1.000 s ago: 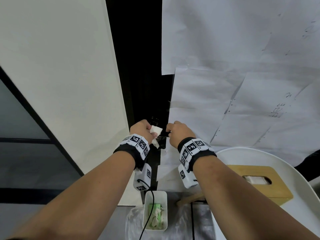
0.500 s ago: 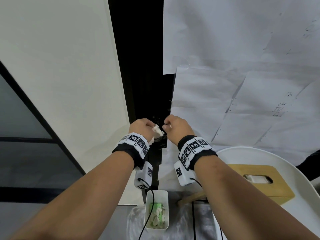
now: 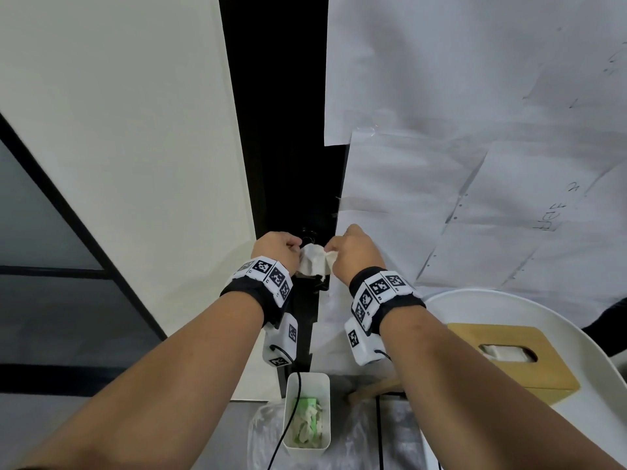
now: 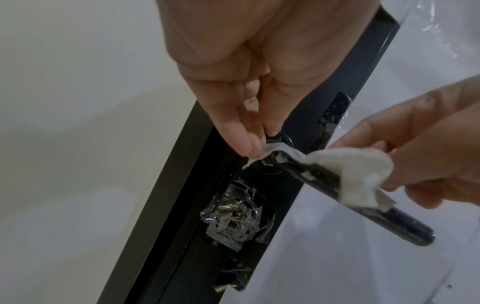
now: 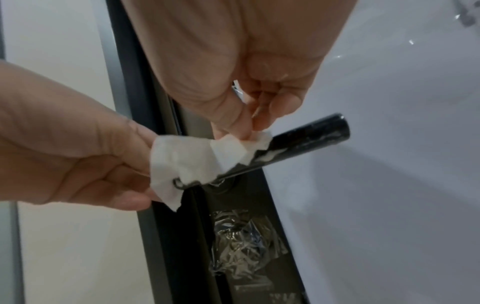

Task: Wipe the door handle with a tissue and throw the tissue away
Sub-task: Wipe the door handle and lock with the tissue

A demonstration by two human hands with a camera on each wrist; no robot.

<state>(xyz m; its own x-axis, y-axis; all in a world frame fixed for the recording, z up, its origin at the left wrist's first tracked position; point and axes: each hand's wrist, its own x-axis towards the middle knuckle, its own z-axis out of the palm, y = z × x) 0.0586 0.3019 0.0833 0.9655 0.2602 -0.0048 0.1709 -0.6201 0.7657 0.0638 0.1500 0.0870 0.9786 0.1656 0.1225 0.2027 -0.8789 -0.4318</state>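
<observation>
Since a second ago, both my hands have shifted — the tissue (image 3: 314, 262), then bunched against my left fingers, now hangs spread between the two hands over the door handle (image 4: 345, 197). My left hand (image 3: 276, 247) has a clenched grip on one end of it: in the left wrist view the thumb and a fingertip pinch a thin corner right at the base of the handle, where it meets the dark door frame (image 4: 166, 185). My right hand (image 3: 354, 254) grasps the other end, thumb and fingers nipping the fold further out along the bar. From the right wrist view the tissue drapes across the top of the black handle, and the bare end of the bar sticks out past it toward the paper-covered door (image 3: 475, 130).

Some crumpled clear tape (image 5: 241, 242) sits on the frame below the handle — it may be covering the lock, though the glare makes that hard to read.

Lower in the head view, a small white bin (image 3: 307, 378) stands on the floor with pale and green scraps in it. To the right, a wooden tissue box (image 3: 519, 354) rests on a round white worktop (image 3: 509, 301).
</observation>
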